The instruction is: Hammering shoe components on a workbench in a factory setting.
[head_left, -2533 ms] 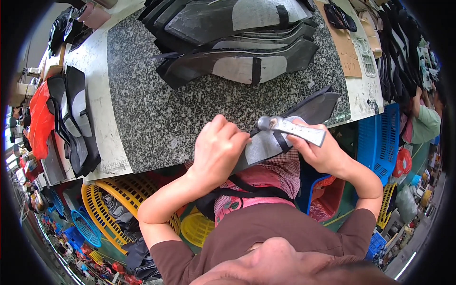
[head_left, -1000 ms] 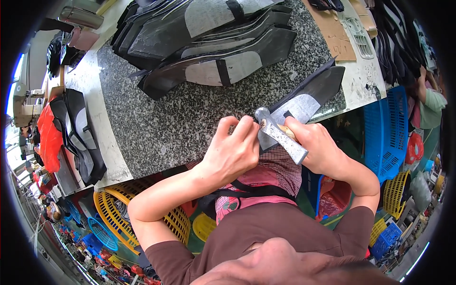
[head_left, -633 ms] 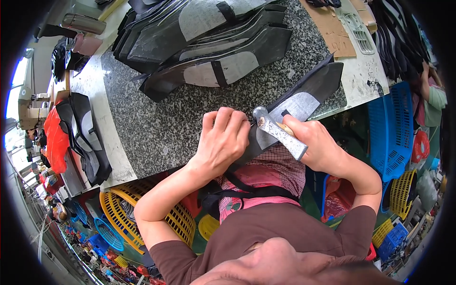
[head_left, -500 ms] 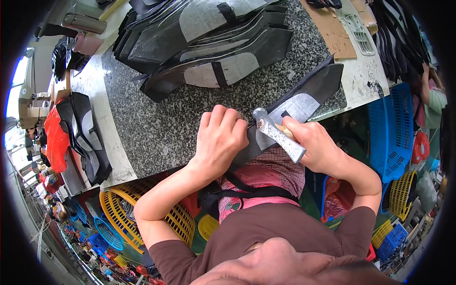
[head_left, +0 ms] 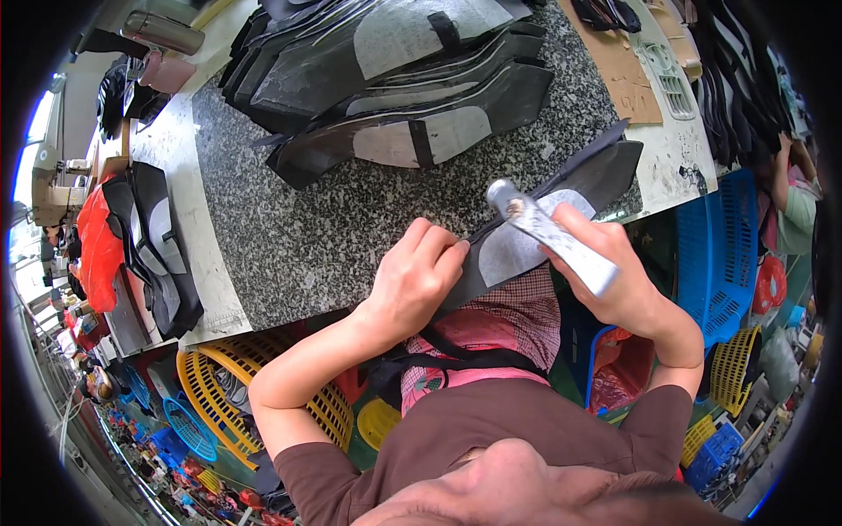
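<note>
— What have you got in your hands?

— My right hand (head_left: 614, 272) is wrapped tight around a small hammer (head_left: 548, 235); its pale, speckled handle runs through my fist and the metal head sticks out toward ten o'clock. My left hand (head_left: 412, 280) is curled, fingers bent down onto the near edge of a dark shoe-upper piece (head_left: 561, 197).

— Where does that piece lie?

— Over the front edge of the granite slab (head_left: 351, 219), at about two o'clock from my left hand. It is long and black, with a light grey lining patch (head_left: 517, 250) showing between my two hands. Its far end points off toward one o'clock, onto the white strip of table beside the slab.

— And the hammer head, is it on the piece?

— It sits right over the patch's upper edge; whether it touches I cannot tell.

— What else is on the slab?

— A stack of the same dark cut pieces (head_left: 403, 96) at twelve o'clock, well apart from my hands, some with grey patches and black straps. More black pieces (head_left: 153, 245) lie on the bench at nine o'clock.

— Anything below?

— Yellow baskets (head_left: 219, 403) at seven o'clock under the bench, and a blue crate (head_left: 724, 254) at three o'clock.
</note>
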The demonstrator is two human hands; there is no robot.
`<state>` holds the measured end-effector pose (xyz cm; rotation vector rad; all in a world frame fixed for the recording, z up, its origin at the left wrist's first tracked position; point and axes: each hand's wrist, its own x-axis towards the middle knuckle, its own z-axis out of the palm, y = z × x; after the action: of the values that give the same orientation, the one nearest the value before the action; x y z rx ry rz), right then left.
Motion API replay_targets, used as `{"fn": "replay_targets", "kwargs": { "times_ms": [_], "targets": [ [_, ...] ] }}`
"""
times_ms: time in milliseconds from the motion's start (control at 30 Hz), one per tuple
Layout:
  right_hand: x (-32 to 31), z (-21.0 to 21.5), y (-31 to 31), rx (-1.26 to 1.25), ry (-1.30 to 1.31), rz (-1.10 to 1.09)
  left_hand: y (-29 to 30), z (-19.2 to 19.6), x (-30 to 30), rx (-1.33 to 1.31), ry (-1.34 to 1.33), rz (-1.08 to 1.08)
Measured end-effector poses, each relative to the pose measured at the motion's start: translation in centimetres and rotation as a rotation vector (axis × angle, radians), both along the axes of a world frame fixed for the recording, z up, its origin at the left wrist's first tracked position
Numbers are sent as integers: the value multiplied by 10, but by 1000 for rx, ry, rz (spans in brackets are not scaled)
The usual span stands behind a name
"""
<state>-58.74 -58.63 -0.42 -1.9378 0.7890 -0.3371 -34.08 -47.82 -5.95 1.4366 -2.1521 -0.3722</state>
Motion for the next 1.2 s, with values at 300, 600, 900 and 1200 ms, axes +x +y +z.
{"fn": "replay_targets", "kwargs": {
  "times_ms": [300,600,900,1200],
  "targets": [
    [6,4,0,-64,100,97,4,8,-1,-47,-142,11],
    [9,-3,2,-61,229,152,9,12,16,88,-38,7],
    [26,3,9,55,326,248,17,5,31,87,108,13],
    [26,-10,28,-84,328,276,19,-1,44,16,153,30]
  ]
}}
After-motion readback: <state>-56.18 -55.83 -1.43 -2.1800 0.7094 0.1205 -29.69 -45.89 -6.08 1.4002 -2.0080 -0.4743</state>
